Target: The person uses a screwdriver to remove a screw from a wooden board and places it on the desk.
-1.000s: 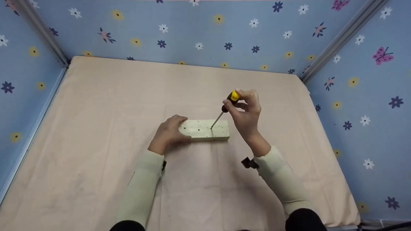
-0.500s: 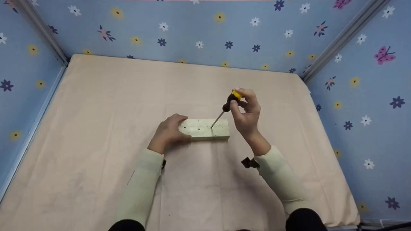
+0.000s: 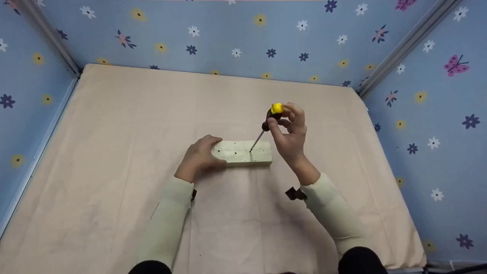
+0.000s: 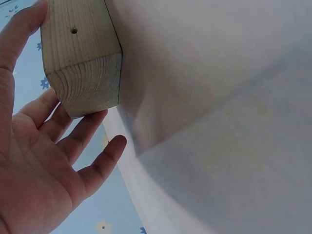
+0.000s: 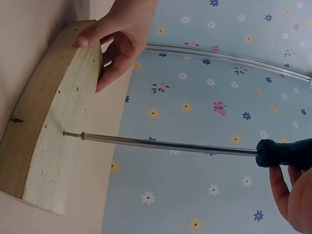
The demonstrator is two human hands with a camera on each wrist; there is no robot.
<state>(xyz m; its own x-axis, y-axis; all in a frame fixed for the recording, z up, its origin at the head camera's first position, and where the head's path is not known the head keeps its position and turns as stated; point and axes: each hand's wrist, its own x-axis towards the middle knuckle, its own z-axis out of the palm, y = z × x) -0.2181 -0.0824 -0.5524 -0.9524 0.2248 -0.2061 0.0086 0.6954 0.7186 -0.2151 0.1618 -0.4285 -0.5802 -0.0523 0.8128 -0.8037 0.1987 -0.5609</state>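
Note:
A pale wooden block (image 3: 243, 158) with several small dark holes lies on the cloth. My left hand (image 3: 199, 155) grips its left end, thumb on the near side and fingers on the far side. My right hand (image 3: 293, 133) pinches the black-and-yellow handle of a screwdriver (image 3: 271, 116), which leans up and to the right. In the right wrist view the long metal shaft of the screwdriver meets the head of a screw (image 5: 73, 134). The thread still shows above the wood, with the screw's point in the block's top face. The left wrist view shows a hole near the block's end grain (image 4: 90, 83).
A beige cloth (image 3: 133, 114) covers the table, with creases running across it. Blue flowered panels (image 3: 236, 34) stand at the back and both sides, joined by grey metal posts (image 3: 411, 45).
My right fingers have shifted round the screwdriver handle, and its yellow end has swung right, then back left. The block and my left hand have stayed nearly still.

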